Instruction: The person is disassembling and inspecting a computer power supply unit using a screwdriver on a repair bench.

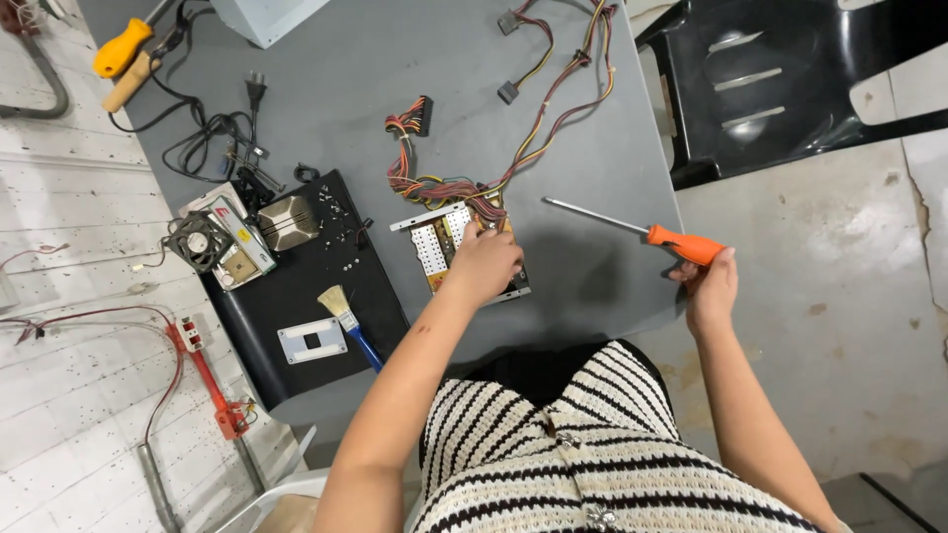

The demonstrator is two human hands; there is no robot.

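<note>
**Hand steadies open power supply, screwdriver held aside**

The left hand [484,265] rests curled over the opened metal power-supply board [446,242] on the grey table [583,138], apparently pinning it steady; its fingertips are hidden. The right hand [709,286] is closed around the orange-handled long-shaft screwdriver [652,234], held clear at the table's edge. The black mat [296,286] holds loose screws [341,232] and a blue-handled brush [348,318].

Looks like a makeshift electronics repair workshop. Grey worktop [395,59] strewn with an opened circuit unit trailing a multicoloured wire harness [474,183], a small black cooling fan [198,242] at the left, a black power cord [212,128] at the far left, and a black mat [296,286] scattered with tiny screws. Yellow-handled tool [122,47] at the far corner, blue-handled brush [348,321] near. Stained concrete floor [839,296] at the right, white-painted planks [69,197] at the left.
</note>
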